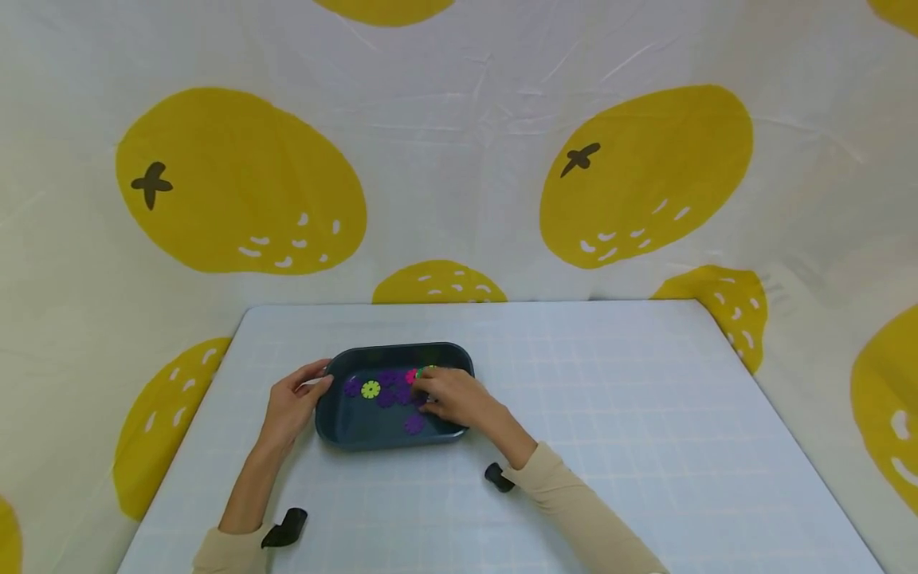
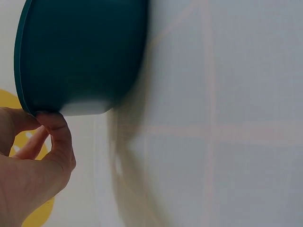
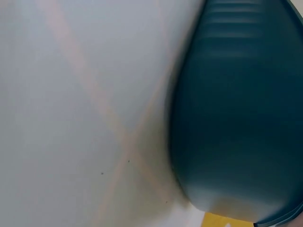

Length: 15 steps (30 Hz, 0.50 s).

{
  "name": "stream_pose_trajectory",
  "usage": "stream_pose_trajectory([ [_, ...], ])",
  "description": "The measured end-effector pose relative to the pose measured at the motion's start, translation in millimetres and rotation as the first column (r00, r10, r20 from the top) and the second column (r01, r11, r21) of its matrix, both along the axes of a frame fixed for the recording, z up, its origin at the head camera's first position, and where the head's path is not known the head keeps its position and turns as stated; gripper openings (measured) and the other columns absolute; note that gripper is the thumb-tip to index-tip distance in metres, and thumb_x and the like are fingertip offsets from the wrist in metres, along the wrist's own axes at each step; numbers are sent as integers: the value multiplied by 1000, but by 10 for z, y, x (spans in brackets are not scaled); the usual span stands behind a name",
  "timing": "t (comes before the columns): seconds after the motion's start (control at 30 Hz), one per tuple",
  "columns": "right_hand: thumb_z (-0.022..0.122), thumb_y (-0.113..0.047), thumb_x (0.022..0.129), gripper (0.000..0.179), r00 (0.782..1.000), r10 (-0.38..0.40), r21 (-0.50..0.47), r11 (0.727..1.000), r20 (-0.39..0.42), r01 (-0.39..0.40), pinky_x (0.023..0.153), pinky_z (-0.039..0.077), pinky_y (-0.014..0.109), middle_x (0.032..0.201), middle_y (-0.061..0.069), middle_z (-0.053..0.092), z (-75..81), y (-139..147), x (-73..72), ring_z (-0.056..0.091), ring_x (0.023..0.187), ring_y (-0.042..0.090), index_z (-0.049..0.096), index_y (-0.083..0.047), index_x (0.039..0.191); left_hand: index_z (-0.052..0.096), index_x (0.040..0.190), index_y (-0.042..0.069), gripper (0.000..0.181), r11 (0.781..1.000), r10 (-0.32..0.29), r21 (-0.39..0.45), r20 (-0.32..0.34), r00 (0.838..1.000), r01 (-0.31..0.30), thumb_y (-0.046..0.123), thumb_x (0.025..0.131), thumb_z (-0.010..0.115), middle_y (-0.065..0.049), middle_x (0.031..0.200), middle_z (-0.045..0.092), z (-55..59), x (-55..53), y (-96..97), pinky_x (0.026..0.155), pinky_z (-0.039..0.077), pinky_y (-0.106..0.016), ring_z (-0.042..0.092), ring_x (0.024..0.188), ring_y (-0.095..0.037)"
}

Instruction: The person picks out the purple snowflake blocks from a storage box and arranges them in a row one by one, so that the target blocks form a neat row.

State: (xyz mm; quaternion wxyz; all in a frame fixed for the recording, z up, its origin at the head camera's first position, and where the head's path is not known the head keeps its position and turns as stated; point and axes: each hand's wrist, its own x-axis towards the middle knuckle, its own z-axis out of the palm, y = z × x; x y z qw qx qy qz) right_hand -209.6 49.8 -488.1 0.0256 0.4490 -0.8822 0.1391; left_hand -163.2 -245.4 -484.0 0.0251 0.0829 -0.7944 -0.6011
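Observation:
A dark teal tray [image 1: 351,434] with rounded corners sits on the table. My left hand [image 1: 290,402] pinches its left rim between thumb and fingers; in the left wrist view the fingertips [image 2: 49,116] are right at the rim. My right hand [image 1: 455,396] reaches over the tray's right side, fingers bent down among small notched flower-shaped discs. Several are purple, one purple disc [image 1: 413,424] lying apart near the front wall. A yellow-green disc [image 1: 370,390] lies left of the group, and a pink disc [image 1: 411,376] shows beside the right fingers. I cannot tell whether the right fingers pinch a disc.
The table [image 1: 645,414] has a pale checked cloth. Behind it hangs a white curtain [image 1: 452,175] with large yellow fruit prints. A black wrist mount [image 1: 287,528] shows at the left sleeve, another black mount [image 1: 498,477] at the right sleeve.

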Motion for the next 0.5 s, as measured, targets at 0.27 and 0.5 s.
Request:
stream_pose_trajectory([
  [0.27,74,-9,95,9,997,22,-266,964,68,-3,83,52,19,101,-1,64,-34,42,-8,63,90,9,75,-10,104,57,144,0,46,1000,-2,-1,18,1000,2,18,103,66,-20,134,56,-34,-19,-16,71,49,-15,62,88,1],
  [0.5,78,-1,89,13,997,62,-538,843,54,-23,76,53,16,96,7,64,-82,49,-23,66,85,13,73,0,101,58,143,0,45,1000,2,-19,16,1000,-2,17,103,66,-21,133,56,-15,-12,3,72,50,-15,61,87,3],
])
